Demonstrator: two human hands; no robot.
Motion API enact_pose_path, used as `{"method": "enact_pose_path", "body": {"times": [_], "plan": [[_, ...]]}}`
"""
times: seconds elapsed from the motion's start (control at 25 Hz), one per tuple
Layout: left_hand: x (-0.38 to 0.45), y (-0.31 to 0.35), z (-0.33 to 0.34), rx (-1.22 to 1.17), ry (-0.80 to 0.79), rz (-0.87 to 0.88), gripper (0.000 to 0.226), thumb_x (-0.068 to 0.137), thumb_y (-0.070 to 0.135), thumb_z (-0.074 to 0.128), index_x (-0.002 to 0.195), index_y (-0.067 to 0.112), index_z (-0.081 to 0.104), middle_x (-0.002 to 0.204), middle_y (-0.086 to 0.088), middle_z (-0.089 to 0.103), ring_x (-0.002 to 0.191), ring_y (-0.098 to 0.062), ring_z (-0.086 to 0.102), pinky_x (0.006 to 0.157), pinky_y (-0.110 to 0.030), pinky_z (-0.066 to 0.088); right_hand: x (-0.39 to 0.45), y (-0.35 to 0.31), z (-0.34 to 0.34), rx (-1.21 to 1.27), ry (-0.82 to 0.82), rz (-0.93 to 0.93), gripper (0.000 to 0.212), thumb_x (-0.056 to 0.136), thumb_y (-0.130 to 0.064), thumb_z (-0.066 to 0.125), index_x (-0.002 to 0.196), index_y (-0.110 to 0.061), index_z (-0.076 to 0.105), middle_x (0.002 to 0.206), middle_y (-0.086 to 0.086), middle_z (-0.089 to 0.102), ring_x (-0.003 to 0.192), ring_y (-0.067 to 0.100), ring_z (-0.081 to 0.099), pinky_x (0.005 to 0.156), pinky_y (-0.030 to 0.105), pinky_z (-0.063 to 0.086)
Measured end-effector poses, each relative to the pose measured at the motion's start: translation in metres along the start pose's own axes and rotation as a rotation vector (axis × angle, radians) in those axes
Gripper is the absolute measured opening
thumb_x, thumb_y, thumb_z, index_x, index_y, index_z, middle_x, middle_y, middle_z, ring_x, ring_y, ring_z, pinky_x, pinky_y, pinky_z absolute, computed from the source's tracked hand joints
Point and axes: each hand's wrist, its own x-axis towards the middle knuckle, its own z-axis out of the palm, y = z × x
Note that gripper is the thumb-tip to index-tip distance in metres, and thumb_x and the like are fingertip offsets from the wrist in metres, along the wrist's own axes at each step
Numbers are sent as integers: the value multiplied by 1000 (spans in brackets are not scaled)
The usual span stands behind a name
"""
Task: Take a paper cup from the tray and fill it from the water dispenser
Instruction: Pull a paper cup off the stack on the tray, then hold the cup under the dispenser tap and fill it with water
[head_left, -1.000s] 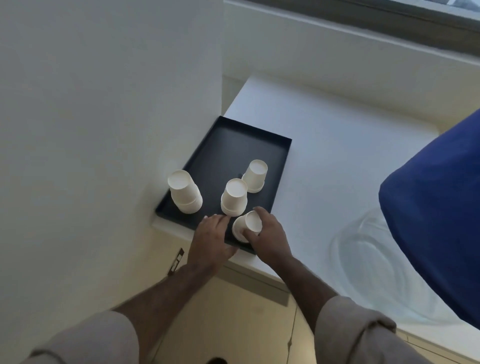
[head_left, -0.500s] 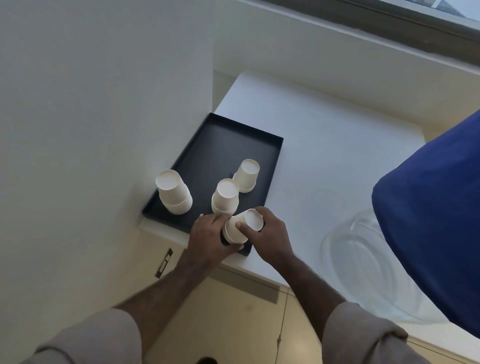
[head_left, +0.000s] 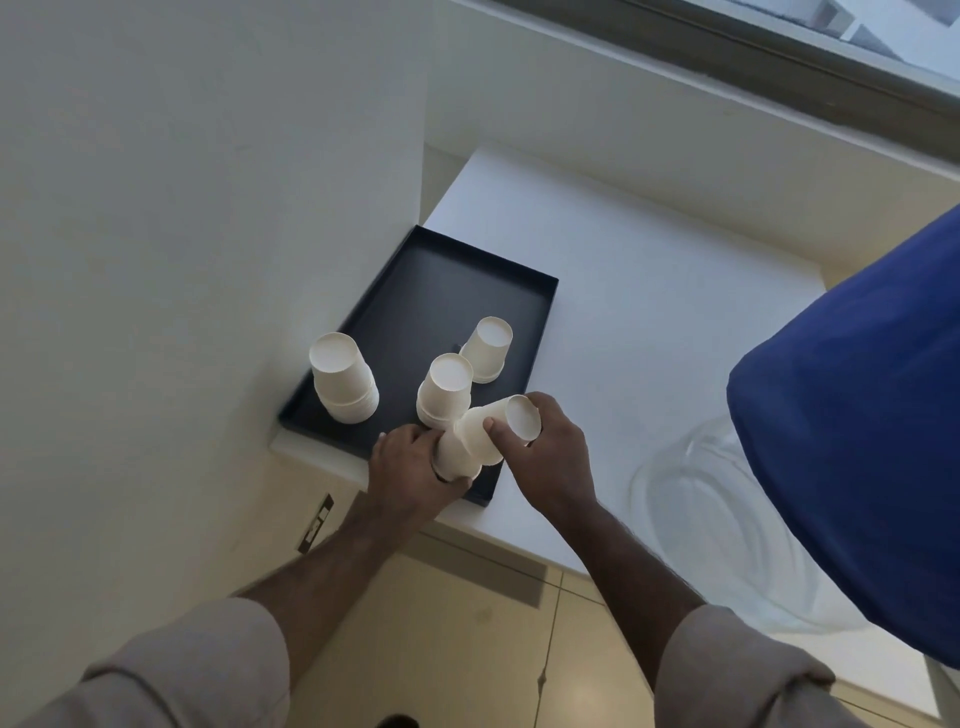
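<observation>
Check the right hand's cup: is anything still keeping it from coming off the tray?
Only the stack it is being peeled from. The right hand tilts the top cup, whose base is still nested there while the left hand steadies the stack. Nothing else blocks it.

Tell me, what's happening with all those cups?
A person is pulling one paper cup off a stack at the near edge of a black tray. The right hand tilts the top cup away while the left hand steadies the stack below. Three other upside-down cup stacks stand on the tray. No water has been drawn yet.
</observation>
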Motion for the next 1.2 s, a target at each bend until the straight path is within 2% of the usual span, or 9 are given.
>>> {"method": "enact_pose_path", "body": {"times": [0.2,0.32,0.44,0.6,0.8,0.88,0.96,1.08,1.2], "plan": [[-7,4,0,17,7,-2,66,62,47,85,118,15,68,109,-9,69,114,-33,60,115,-54,35,-12,-1,-23,72,140,114,43,83,-53,65,112,-23,56,96,-9,61,86,17,61,68,27,52],[-24,10,-5,-3,105,50,77,57,47,88,120,10,65,112,-10,66,111,-34,61,112,-54,40,-23,-3,-36,353,138,339,43,88,-52,60,106,-13,58,95,10,67,74,28,66,49,27,52],[-51,30,-18,-217,164,129,81,63,58,77,125,9,62,123,-10,63,115,-29,59,103,-45,47,-41,-7,-53,786,3,586,48,92,-53,52,103,-8,61,78,15,64,53,23,57,47,28,39],[-84,77,-40,-460,153,183,86,66,56,78,134,8,55,137,-6,58,128,-23,52,106,-35,42,-70,-4,-64,1185,-240,758,72,88,-63,48,121,0,55,73,11,54,55,19,48,56,31,36],[-118,141,-57,-719,-158,75,86,62,34,90,137,25,48,133,10,60,121,2,56,101,-13,46,-103,10,-73,1364,-451,770,76,85,-70,45,133,-12,54,84,10,63,74,19,59,72,33,44],[-131,159,-51,-754,-170,19,80,67,23,94,135,21,51,129,4,65,118,-5,62,104,-26,51,-118,19,-78,1348,-521,733,68,85,-73,41,126,-23,62,104,6,70,99,23,56,85,36,36],[-144,173,-41,-782,-189,-30,74,72,14,90,136,12,52,130,-8,67,121,-22,63,108,-47,50,-133,33,-88,1253,-531,707,69,86,-76,34,121,-26,66,113,5,68,105,24,50,86,38,34],[-163,180,-18,-782,-185,-32,72,71,8,90,133,8,55,128,-13,68,120,-29,65,107,-54,50,-152,58,-111,934,-408,763,81,86,-77,29,103,-8,68,93,13,66,74,19,58,66,31,43],[-177,176,9,-730,-179,10,73,64,15,95,128,13,58,121,-4,70,112,-20,67,102,-42,55,-172,79,-138,542,-156,715,63,92,-64,39,85,-8,67,70,6,67,56,14,59,50,24,44]]}}
